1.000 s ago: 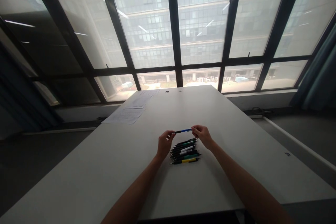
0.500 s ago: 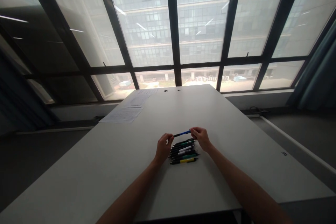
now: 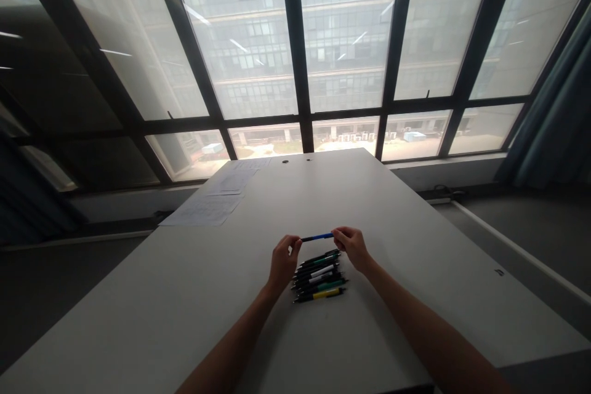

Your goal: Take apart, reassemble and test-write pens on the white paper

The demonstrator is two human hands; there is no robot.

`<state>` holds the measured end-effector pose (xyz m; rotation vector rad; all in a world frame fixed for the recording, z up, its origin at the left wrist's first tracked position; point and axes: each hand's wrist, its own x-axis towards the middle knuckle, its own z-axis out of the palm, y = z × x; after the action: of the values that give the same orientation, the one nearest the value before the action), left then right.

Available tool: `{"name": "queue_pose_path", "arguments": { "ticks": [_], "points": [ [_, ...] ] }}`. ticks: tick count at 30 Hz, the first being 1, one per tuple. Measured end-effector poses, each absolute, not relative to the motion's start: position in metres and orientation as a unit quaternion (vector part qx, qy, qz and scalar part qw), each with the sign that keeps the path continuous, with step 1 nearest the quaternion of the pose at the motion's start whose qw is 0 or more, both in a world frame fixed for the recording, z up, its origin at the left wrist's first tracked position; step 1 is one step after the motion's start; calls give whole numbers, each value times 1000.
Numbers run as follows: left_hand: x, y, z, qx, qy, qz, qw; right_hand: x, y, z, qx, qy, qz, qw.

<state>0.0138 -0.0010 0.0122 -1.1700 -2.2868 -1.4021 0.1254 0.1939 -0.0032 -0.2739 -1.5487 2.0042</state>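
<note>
The left hand (image 3: 284,258) and the right hand (image 3: 351,245) each pinch one end of a blue pen (image 3: 322,236), thumb and fingertips drawn together, so that it spans the gap between them, roughly level. The blue pen is just beyond the far side of a row of pens (image 3: 323,271); whether it touches the table (image 3: 184,320) is too small to tell. Judged from this layout, the row is largely formed: its pens lie close together and nearly parallel, with a green pen (image 3: 330,285) near the closer side and a yellow pen (image 3: 324,294) nearest the person. The blue pen seems the only one left out, held and not yet released. Farther off, papers (image 3: 203,210) lie on the table's left side, well apart from the pens, before tall windows (image 3: 341,37).
</note>
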Motion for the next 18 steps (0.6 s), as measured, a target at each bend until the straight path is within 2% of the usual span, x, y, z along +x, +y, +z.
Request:
{"name": "queue_pose_path", "arguments": {
  "ticks": [7,18],
  "points": [
    [3,12,22,-440,-787,-428,59,123,196,-3,-140,-565,756,300],
    [-11,20,7,-442,-737,-505,83,122,195,-4,-132,-591,741,290]
  ]
}}
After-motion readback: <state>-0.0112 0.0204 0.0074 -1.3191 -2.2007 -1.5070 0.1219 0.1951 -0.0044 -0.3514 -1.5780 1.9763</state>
